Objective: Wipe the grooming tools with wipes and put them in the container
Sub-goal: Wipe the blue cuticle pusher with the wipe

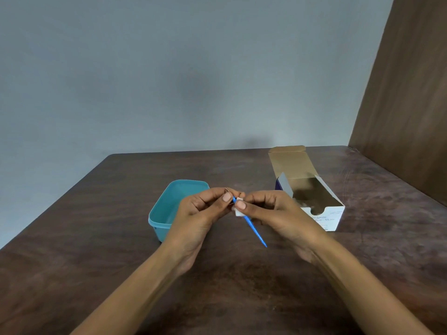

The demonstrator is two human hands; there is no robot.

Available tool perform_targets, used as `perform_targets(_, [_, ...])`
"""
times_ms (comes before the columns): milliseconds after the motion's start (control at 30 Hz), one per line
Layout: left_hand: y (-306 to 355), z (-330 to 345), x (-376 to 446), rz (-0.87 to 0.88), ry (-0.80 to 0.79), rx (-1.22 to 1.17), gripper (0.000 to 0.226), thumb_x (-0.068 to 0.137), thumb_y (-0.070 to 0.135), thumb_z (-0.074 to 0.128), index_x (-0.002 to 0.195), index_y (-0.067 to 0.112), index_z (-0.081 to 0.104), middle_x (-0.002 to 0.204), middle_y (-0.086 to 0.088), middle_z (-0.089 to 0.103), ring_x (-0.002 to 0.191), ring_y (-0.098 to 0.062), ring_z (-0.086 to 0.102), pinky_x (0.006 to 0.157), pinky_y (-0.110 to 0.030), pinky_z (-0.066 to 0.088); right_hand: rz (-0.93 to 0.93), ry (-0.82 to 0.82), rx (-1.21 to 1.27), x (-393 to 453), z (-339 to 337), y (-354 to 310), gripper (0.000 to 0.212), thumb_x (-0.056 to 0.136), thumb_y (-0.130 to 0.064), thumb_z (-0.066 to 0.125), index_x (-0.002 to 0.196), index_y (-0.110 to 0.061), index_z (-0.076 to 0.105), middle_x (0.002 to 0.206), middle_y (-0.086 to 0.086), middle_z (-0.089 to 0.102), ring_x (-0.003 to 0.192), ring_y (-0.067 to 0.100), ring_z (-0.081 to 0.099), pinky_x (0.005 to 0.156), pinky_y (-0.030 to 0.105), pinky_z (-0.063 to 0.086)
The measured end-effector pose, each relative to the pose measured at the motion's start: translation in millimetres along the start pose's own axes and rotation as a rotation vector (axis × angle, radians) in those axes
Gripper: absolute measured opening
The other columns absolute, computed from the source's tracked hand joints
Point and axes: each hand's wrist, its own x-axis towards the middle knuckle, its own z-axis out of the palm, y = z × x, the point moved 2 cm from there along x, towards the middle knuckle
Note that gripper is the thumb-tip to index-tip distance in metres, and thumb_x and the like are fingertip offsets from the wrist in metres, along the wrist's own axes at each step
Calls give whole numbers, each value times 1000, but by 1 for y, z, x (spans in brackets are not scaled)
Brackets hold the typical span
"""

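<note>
- Left hand (203, 213) was closed in a pinch on the upper end of a thin blue stick (254, 229), thumb and forefinger meeting at a small metal tip.
- Right hand (273, 211) was closed around a small white wipe (238, 212), folded into a soft square pad and pressed against the stick just below the left fingertips.
- Stick: slender, straight, smooth plastic, tapering to a point; it slanted down toward the viewer and to the right, its lower end free in the air above the table (84, 238).
- Container (159, 213): teal plastic, rectangular with rounded corners and a smooth rim, lidless, standing just behind and left of the left hand; what lay inside could not be seen.
- Box (324, 213): white card with a brown inner face, lid flap folded back, a curved notch cut in its near wall, to the right of the right hand.
- Table: dark brown, wood-grained, matte; its far edge met a plain grey wall (169, 68), its right side a brown panel (411, 105).
- Open surface lay left of the container and in front of the forearms.
</note>
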Motion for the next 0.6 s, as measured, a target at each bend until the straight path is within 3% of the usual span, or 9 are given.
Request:
perform_targets(167, [3,4,-1,-2,8,-57,20,88,5,52,98,3,70,104,-7,74,101,-16,68,81,-19,55,211,-190,285,-2,5,1,20,78,-28,65,85,-13,75,87,4,73,83,12,68,78,24,52])
perform_targets(267, [3,4,-2,-19,11,-65,21,90,5,51,99,4,70,104,-8,74,99,-16,69,79,-20,56,265,-214,364,-2,5,1,17,76,-26,67,82,-13,75,86,4,73,81,11,68,73,22,52])
perform_targets(433, [0,3,-3,-33,46,-30,28,73,21,67,97,8,73,100,-7,75,99,-17,69,84,-24,56,43,16,80,-1,4,4,19,80,-24,70,94,-13,76,92,4,75,95,17,69,88,29,53])
perform_targets(600, [-1,0,-2,-33,139,-1,26,69,16,70,93,6,74,94,-8,76,94,-18,71,82,-25,57,-184,144,-182,2,9,3,11,80,-16,72,90,-19,75,86,-6,75,86,6,68,81,23,55])
